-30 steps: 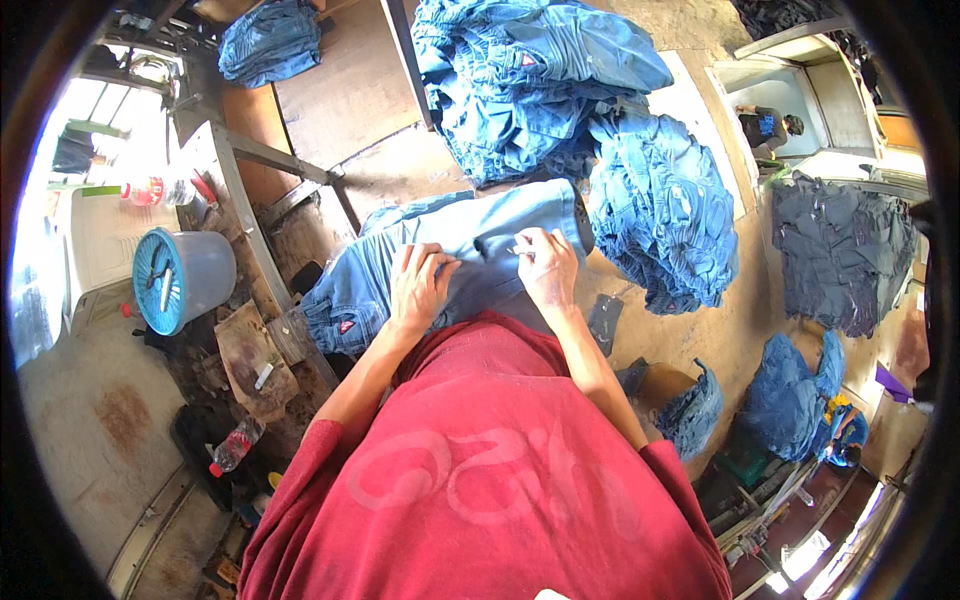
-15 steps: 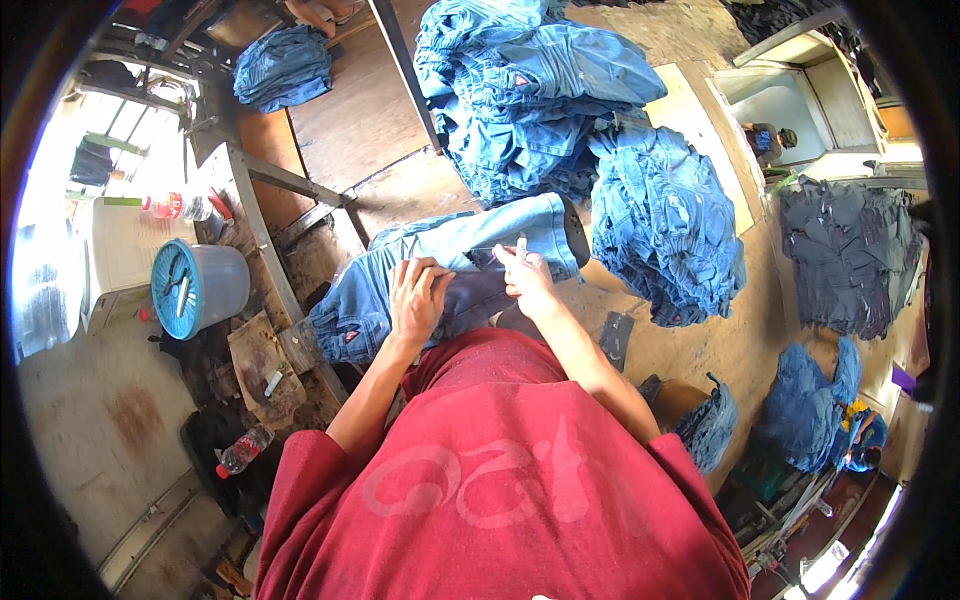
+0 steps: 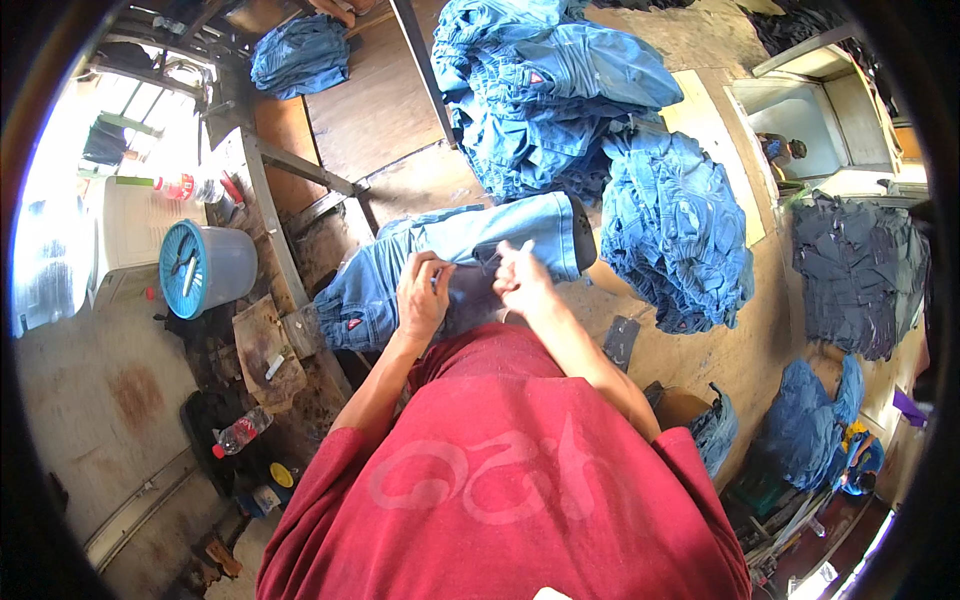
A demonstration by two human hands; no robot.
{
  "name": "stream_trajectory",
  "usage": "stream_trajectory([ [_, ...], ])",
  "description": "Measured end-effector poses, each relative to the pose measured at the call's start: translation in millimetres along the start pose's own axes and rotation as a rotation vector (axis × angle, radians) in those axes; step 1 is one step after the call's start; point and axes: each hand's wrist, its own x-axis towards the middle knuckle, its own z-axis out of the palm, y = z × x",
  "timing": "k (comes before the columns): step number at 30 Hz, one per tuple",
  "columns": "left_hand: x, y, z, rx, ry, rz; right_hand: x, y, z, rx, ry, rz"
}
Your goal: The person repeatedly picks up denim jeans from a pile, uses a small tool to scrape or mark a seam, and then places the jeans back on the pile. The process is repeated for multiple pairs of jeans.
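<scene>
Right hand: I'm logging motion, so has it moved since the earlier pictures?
Yes: the right hand has shifted left, nearer the left hand, judged against the denim pile.

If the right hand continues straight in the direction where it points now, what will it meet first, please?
Probably the blue denim garment, directly ahead of the right hand; this view leaves unclear whether they touch.

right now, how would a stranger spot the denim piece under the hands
Find the tall blue denim heap at the top centre. Below it, just past the red shirt, a light-blue denim garment lies stretched sideways. Unlike that heap, it lies spread out, with the left hand and right hand over it.
</scene>
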Motion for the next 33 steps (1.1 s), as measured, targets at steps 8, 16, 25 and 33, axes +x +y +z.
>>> stream_trajectory([
  [8,6,29,-5,0.008,-0.090,-0.007,-28,-12,-15,-0.654,-0.077,-0.247],
  [16,10,29,28,-0.183,-0.401,-0.626,-26,-10,-10,-1.516,0.281,-1.336],
  [25,29,29,29,-0.507,-0.535,-0.844,-8,-16,-23,-1.537,0.153,-1.416],
  [33,27,42,10,-0.823,-0.499,-1.024,-48,-19,-13,-1.325,0.108,-1.184],
])
